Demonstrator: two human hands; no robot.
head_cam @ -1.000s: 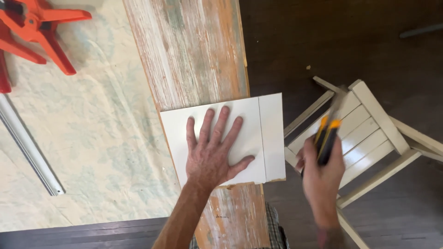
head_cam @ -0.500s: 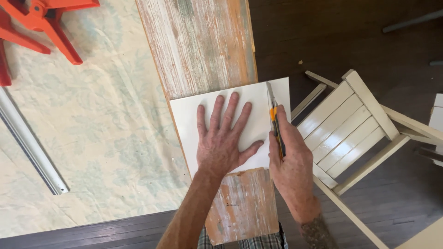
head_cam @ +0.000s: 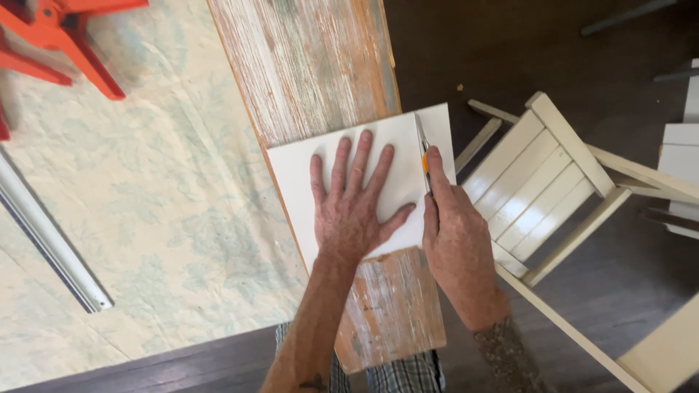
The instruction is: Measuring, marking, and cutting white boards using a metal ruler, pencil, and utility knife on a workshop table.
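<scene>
A white square board lies on a weathered wooden plank. My left hand presses flat on the board with fingers spread. My right hand grips an orange and black utility knife, forefinger stretched along it. The blade rests on a straight line near the board's right edge, pointing toward the far edge.
A white slatted wooden chair stands to the right on the dark floor. A pale patterned drop cloth covers the floor at left, with an orange sawhorse leg and a metal rail on it.
My right hand has brought the knife from over the chair to the board and set it on the line near the right edge. The left hand stays flat on the board.
</scene>
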